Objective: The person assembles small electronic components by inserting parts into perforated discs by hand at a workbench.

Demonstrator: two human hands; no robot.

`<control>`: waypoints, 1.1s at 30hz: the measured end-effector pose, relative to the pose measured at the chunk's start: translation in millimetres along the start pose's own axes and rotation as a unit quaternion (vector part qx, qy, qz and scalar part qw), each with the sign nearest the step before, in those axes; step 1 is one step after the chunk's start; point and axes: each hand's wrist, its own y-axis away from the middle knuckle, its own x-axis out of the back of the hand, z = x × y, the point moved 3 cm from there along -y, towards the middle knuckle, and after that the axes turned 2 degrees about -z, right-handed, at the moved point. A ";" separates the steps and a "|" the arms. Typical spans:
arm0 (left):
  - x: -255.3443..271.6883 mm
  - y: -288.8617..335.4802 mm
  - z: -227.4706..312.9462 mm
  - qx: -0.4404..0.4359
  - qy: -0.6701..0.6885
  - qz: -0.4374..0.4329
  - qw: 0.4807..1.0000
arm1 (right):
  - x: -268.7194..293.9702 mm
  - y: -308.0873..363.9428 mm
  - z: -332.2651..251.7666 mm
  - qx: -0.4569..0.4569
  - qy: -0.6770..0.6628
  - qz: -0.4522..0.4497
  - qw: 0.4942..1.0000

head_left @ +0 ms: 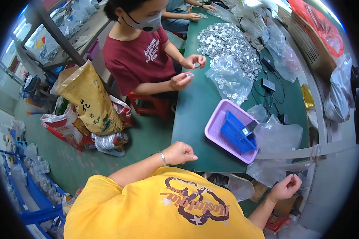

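My left hand (180, 153) is closed in a loose fist at the table's near left edge, a bracelet on its wrist. Whether anything is inside its curled fingers is hidden. At the near right, beside a clear plastic bag (277, 139), my right hand (284, 188) has its fingers bent together, and I cannot make out anything in them. A lilac tray (211, 123) on the green table (191, 115) stands between and beyond my hands. In it lies a tilted blue basket (233, 133) with a small dark device (246, 131).
Small silvery pieces (231, 44) form a wide heap farther back. Across the left side, a masked co-worker (141, 55) holds small pieces in both hands; another person's hand (193, 17) is beyond. Black cables and boxes (268, 84) lie right. Sacks (91, 103) stand on the left floor.
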 end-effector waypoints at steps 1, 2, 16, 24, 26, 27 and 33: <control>7.5 1.6 -1.4 0.026 -0.065 -0.006 0.998 | -3.3 -3.4 -3.6 -0.017 0.019 0.011 1.000; 15.0 2.1 -6.0 0.051 -0.129 -0.011 0.990 | -8.0 -5.3 -5.3 -0.062 0.003 0.020 0.998; 150.6 99.2 -171.0 -0.186 -0.189 0.220 0.939 | -188.9 62.8 -195.1 -0.194 -0.141 -0.238 0.941; 171.1 144.8 -227.5 0.051 0.023 0.191 0.980 | -313.0 85.5 -196.5 -0.312 -0.244 -0.273 0.877; 176.0 148.7 -245.3 0.038 0.039 0.198 0.979 | -331.8 88.0 -191.0 -0.326 -0.199 -0.256 0.888; 179.6 152.6 -253.7 0.026 0.060 0.213 0.975 | -339.3 90.7 -189.5 -0.343 -0.176 -0.247 0.889; 185.2 157.4 -259.7 0.022 0.033 0.194 0.980 | -370.4 96.4 -180.3 -0.363 -0.165 -0.216 0.891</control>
